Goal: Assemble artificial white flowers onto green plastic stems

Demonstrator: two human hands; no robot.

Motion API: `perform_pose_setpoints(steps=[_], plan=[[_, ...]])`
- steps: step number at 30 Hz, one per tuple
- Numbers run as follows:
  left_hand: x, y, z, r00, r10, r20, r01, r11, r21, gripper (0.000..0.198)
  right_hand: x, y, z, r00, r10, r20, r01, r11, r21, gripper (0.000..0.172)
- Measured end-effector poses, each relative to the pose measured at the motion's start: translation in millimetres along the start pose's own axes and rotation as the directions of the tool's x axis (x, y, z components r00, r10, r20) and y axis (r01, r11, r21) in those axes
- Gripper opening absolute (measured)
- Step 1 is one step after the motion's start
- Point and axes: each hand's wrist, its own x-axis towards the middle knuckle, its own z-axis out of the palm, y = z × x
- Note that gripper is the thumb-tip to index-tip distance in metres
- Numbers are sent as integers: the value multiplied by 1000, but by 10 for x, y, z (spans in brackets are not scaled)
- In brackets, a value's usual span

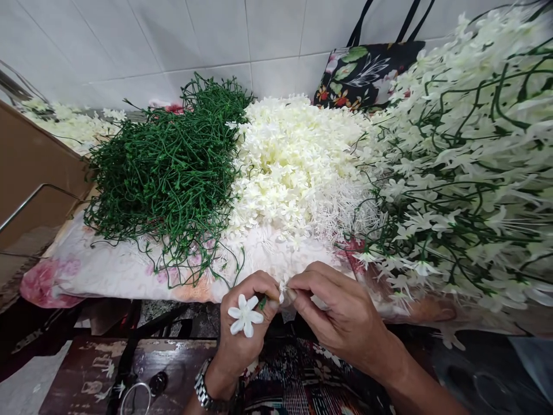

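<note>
My left hand (pixel 248 334) is closed around an artificial flower stem, mostly hidden in the fist. One open white flower (pixel 245 316) shows over the back of that hand, and a bit of green stem (pixel 262 302) shows by the thumb. Between both hands is a small white blossom (pixel 283 288), held at the left fingertips. The thumb and forefinger of my right hand (pixel 332 305) pinch its other side. Beyond the hands lie a heap of green plastic stems (pixel 164 167), a pile of loose white petals (pixel 285 155) and thin white stamens (pixel 345 207).
A tall mass of assembled white flowers (pixel 466 190) fills the right side. At the back, a floral black bag (pixel 367 75) leans on the tiled wall (pixel 216 34). A cardboard box (pixel 38 167) stands at left. The flowered cloth (pixel 112 271) covers the table.
</note>
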Motion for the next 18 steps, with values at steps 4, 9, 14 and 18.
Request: perform_pose_setpoints(steps=[4,9,14,18], plan=[[27,31,69,973,-213,-86,179,937,-300,12,6,-20,6,1000,-20,6,20,998,-57,18],[107,99,147,894,-437,-103,356,830,-429,21,19,-21,15,997,-82,5,82,991,-108,22],[105,95,140,872,-466,-149,378,835,-400,23,16,-29,4,996,-82,39,87,984,-155,22],[97,76,109,921,-346,-182,290,917,-273,20,20,-40,-16,995,-49,89,65,982,-178,24]])
